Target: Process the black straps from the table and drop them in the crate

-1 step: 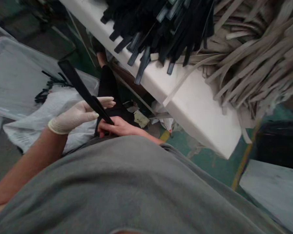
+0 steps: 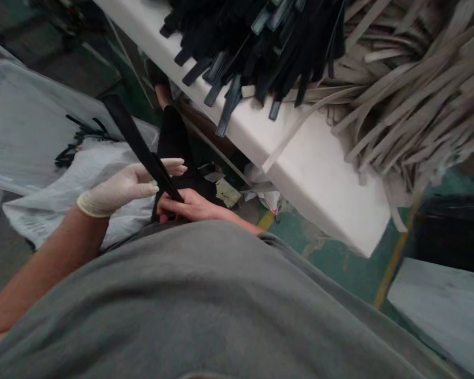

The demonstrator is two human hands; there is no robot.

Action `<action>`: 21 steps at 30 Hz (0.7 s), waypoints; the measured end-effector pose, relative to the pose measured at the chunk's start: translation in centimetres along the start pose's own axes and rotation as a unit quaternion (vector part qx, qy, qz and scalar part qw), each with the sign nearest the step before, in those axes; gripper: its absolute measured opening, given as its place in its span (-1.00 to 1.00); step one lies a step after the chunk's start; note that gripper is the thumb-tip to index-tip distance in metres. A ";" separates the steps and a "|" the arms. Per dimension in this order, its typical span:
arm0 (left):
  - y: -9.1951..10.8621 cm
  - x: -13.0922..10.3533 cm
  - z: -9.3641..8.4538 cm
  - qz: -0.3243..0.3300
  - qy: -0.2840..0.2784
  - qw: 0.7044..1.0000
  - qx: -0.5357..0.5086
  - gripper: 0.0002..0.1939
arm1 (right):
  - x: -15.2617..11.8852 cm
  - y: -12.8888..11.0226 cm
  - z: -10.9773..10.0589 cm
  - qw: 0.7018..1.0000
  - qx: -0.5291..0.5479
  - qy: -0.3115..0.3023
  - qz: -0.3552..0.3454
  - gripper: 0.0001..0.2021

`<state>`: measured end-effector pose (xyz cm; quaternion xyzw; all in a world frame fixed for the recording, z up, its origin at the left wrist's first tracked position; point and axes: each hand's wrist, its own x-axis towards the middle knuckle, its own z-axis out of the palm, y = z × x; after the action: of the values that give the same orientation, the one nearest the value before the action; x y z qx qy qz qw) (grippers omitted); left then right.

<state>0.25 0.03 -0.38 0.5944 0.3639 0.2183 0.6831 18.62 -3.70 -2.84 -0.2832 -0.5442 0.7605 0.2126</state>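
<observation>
A long black strip [image 2: 136, 139] stands tilted up and to the left over my lap. My right hand [image 2: 187, 204], ungloved, grips its lower end with the fingers wrapped round it. My left hand [image 2: 128, 184], in a pale thin glove, is beside the middle of the strip, with thumb and fingers apart on either side of it. Whether the left palm touches the strip cannot be made out. Under the left hand lies a white plastic bag [image 2: 114, 158].
A white table [image 2: 319, 173] crosses the upper right, bearing a pile of black strips [image 2: 260, 52] and a heap of beige strips [image 2: 411, 100]. At the left is a translucent bin [image 2: 23, 126] with black pieces inside. A pale box [image 2: 442, 305] stands lower right.
The upper end of the black strip has swung slightly to the right. My hands have hardly moved.
</observation>
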 end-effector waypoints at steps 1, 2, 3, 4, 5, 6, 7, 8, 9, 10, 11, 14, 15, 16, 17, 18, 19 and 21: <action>-0.3 0.3 0.2 -0.012 -0.014 1.000 0.004 -0.24 | -0.2 0.0 -0.1 1.000 0.002 0.001 -0.003 -0.76; -0.5 0.5 0.4 -0.025 -0.027 0.999 0.013 -0.24 | -0.3 0.1 -0.2 1.000 0.002 0.001 -0.005 -0.76; -0.5 0.7 0.8 -0.038 -0.039 0.998 0.025 -0.24 | -0.3 0.3 -0.3 1.000 0.000 -0.001 -0.008 -0.76; -0.5 0.9 1.1 -0.057 -0.048 0.996 0.046 -0.26 | -0.3 0.6 -0.3 1.000 -0.003 -0.005 -0.010 -0.78; -0.4 1.0 1.5 -0.075 -0.059 0.993 0.070 -0.27 | -0.3 0.9 -0.4 1.000 -0.007 -0.010 -0.012 -0.80; -0.2 1.1 1.9 -0.087 -0.070 0.990 0.090 -0.29 | -0.3 1.4 -0.4 1.000 -0.014 -0.018 -0.016 -0.83; -0.1 1.2 2.3 -0.093 -0.081 0.987 0.102 -0.29 | -0.2 1.8 -0.4 0.999 -0.025 -0.027 -0.021 -0.86; 0.1 1.3 2.6 -0.092 -0.090 0.986 0.103 -0.29 | -0.3 2.2 -0.5 0.998 -0.036 -0.033 -0.027 -0.89; 0.2 1.3 2.8 -0.087 -0.097 0.987 0.098 -0.29 | -0.3 2.6 -0.5 0.998 -0.045 -0.036 -0.033 -0.91; 0.2 1.4 2.9 -0.079 -0.101 0.988 0.090 -0.28 | -0.5 2.8 -0.6 0.997 -0.052 -0.037 -0.038 -0.91; 0.2 1.4 3.0 -0.070 -0.103 0.989 0.082 -0.29 | -0.7 2.9 -0.7 0.997 -0.054 -0.034 -0.043 -0.89; 0.4 1.3 2.7 -0.038 -0.088 0.991 0.089 -0.29 | -1.6 2.3 -0.9 0.998 -0.035 -0.019 -0.051 -0.77; 0.8 1.1 2.4 -0.022 -0.065 0.992 0.104 -0.30 | -1.9 1.9 -1.0 0.998 -0.028 -0.014 -0.050 -0.72; 1.4 0.7 2.1 -0.001 -0.028 0.992 0.125 -0.31 | -2.1 1.5 -1.0 0.999 -0.021 -0.008 -0.048 -0.68; 2.1 0.3 1.7 0.025 0.017 0.989 0.148 -0.33 | -2.4 1.1 -1.0 0.999 -0.016 0.001 -0.046 -0.65; 3.1 -0.3 1.2 0.055 0.066 0.982 0.168 -0.36 | -2.6 0.7 -1.0 0.999 -0.011 0.009 -0.048 -0.63; 4.3 -1.1 0.8 0.088 0.114 0.973 0.182 -0.40 | -2.7 0.2 -1.0 0.998 -0.004 0.016 -0.053 -0.62; 7.0 -2.9 0.1 0.160 0.196 0.949 0.189 -0.49 | -2.9 -0.7 -1.1 0.998 0.010 0.019 -0.067 -0.63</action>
<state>-0.65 -0.79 7.09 0.7087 0.4255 0.3639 0.4293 21.53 -4.55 -1.83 -0.2586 -0.5505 0.7443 0.2758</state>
